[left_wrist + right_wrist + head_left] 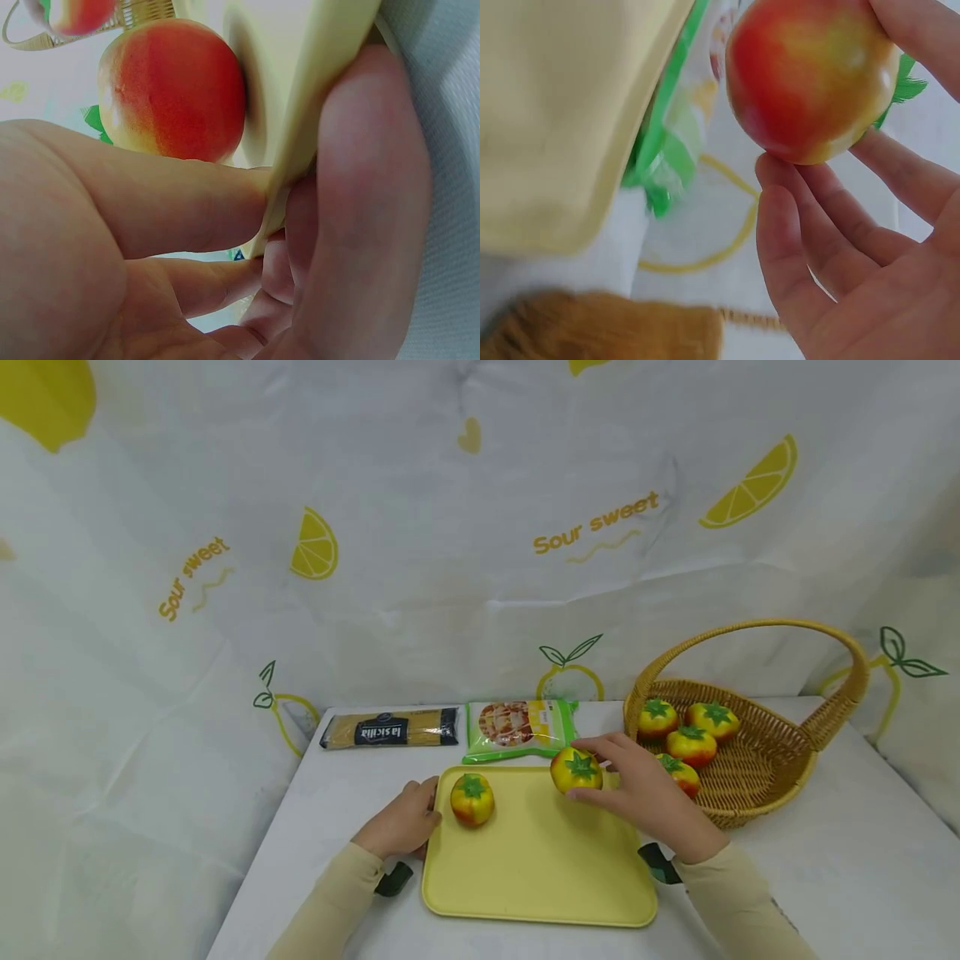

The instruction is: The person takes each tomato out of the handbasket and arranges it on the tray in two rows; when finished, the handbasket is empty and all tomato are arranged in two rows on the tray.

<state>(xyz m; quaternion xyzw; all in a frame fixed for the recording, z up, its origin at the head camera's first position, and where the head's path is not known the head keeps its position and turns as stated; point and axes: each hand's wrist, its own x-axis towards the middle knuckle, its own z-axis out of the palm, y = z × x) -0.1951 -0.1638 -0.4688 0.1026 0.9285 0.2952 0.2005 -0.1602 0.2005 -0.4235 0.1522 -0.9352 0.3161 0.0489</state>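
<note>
My left hand (405, 820) grips the left edge of a pale yellow tray (532, 868); in the left wrist view the thumb and fingers pinch the tray's rim (300, 112) from both sides. A red-and-yellow persimmon (472, 800) with a green leafy top sits on the tray near that hand. Over the tray's far right part, my right hand (648, 789) holds a second persimmon (576, 770) between thumb and fingertips. The right wrist view shows this held persimmon (810, 79) raised off the tray, its green top turned partly away.
A wicker basket (757, 781) with a tall arched handle stands at the right, with several persimmons (692, 746) inside. Behind the tray lie a pack of spaghetti (388, 728) and a green-edged food bag (517, 728). A printed cloth (435, 552) hangs behind the white table.
</note>
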